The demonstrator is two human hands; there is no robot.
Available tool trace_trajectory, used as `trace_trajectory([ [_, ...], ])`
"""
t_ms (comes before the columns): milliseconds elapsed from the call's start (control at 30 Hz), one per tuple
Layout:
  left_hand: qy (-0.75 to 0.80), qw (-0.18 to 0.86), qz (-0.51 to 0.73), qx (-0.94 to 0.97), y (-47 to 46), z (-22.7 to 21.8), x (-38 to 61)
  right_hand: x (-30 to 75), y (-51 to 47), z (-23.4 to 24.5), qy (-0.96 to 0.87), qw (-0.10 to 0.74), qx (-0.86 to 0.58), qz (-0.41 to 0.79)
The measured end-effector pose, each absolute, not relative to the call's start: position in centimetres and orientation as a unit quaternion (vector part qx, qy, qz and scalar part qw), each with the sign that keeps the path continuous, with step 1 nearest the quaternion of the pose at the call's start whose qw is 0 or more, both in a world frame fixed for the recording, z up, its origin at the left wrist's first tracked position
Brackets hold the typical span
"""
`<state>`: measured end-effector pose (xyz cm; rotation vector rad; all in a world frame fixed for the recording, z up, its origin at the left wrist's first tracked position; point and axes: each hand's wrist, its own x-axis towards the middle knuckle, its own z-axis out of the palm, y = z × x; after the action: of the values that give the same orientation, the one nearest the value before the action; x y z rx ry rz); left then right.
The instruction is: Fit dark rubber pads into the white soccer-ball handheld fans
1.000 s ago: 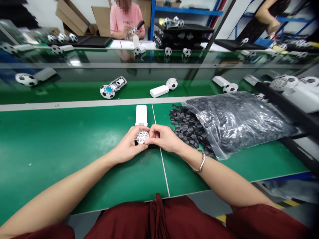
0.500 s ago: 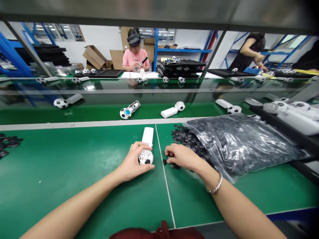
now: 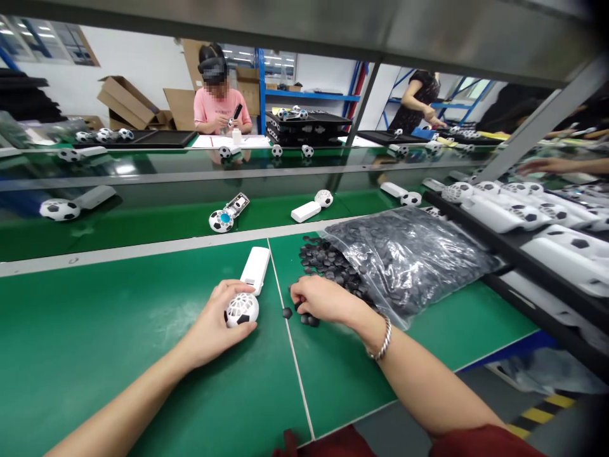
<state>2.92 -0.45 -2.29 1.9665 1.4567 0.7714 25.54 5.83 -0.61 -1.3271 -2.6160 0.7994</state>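
My left hand (image 3: 214,327) is curled round the ball-shaped end (image 3: 242,310) of a white plastic device, thumb in front and fingers behind. That ball is patterned like a football, with an openwork lattice on top and black patches low down. Its flat white handle (image 3: 255,270) points away from me on the green table. My right hand (image 3: 321,299) is closed in a pinch at the near edge of a pile of small black pieces (image 3: 328,257), a dark piece showing at its fingertips. One loose black pentagon piece (image 3: 287,313) lies between my hands on the pale seam.
A clear plastic bag (image 3: 409,254) full of black pieces lies right of the pile. Black trays (image 3: 528,260) of white football devices stand at far right. More devices, including one opened up (image 3: 223,219), lie on the green belt beyond. A person (image 3: 221,108) sits opposite.
The view has swung to the right, so everything sits further left and more trays show. My left hand keeps its hold on the ball; my right fingers have drawn together among the black pieces.
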Motion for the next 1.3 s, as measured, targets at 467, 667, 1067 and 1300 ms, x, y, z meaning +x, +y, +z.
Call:
trace_trajectory([
  [467,0.502,0.303,0.232,0.776,0.2,-1.0,1.6,23.6,4.9,-0.8,-0.865,0.236,-0.289,0.337],
  [667,0.477,0.325,0.202,0.791,0.0,-0.6,1.5,22.5,4.5,-1.9,-0.856,0.281,-0.236,0.365],
  [1067,0.539,0.265,0.256,0.757,-0.8,-1.4,3.7,21.9,4.5,-3.0,-0.851,0.279,-0.257,0.363],
  [1300,0.531,0.238,0.303,0.754,-1.2,-1.9,4.2,21.8,4.6,-3.3,-0.859,0.277,-0.278,0.329],
])
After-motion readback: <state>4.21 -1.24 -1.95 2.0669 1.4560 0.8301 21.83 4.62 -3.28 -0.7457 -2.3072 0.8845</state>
